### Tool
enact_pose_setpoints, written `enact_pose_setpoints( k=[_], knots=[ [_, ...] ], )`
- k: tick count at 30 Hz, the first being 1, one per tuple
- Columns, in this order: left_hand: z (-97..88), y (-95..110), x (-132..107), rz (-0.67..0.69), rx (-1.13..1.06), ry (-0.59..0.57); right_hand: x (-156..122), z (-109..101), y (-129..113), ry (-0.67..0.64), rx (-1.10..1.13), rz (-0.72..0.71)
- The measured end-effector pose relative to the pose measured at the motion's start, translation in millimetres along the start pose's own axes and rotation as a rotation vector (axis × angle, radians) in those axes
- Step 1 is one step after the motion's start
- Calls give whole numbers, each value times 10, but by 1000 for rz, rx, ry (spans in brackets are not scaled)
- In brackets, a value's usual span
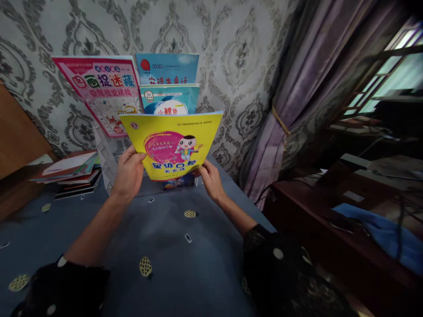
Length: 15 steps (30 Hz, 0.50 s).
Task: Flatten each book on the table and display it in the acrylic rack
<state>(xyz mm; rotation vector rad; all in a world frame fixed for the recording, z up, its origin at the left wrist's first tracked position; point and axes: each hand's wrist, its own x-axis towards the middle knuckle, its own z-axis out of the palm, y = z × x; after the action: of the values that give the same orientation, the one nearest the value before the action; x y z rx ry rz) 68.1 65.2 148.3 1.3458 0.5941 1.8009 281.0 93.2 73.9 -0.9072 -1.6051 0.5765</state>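
Note:
A yellow workbook (201, 141) with a pink circle and a cartoon child on its cover is held upright between my two hands. My left hand (128, 174) grips its left edge, thumb on the front. On the lower right edge, my right hand (211, 178) pinches it. Behind the workbook stand a teal book (190, 97) and a blue book (185, 66), one above the other. A pink-bordered picture book (109, 97) leans up at their left. A white rack (107, 169) shows in part beneath these books; the workbook hides much of it.
Left of the rack lies a stack of books and papers (74, 171) on the blue patterned cloth (165, 246). A wooden panel (23, 132) is at the far left. On the right are a purple curtain (264, 132) and a dark red desk (297, 211) with cables and a blue cloth (380, 233).

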Motion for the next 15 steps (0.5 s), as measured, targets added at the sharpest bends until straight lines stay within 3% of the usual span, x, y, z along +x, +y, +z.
enact_pose_setpoints(
  k=[4,9,11,15],
  knots=[
    [-166,35,-148,-181,100,41,-259,50,-47,-110,-32,18],
    [-576,-52,-571,-391,199,6,-619,192,42,-365,-72,75],
    [-735,-122,-732,-493,223,-36,-713,236,69,-379,-102,101],
    [-894,-92,-834,-430,283,-87,-758,273,-10,-398,-153,130]
  ],
)
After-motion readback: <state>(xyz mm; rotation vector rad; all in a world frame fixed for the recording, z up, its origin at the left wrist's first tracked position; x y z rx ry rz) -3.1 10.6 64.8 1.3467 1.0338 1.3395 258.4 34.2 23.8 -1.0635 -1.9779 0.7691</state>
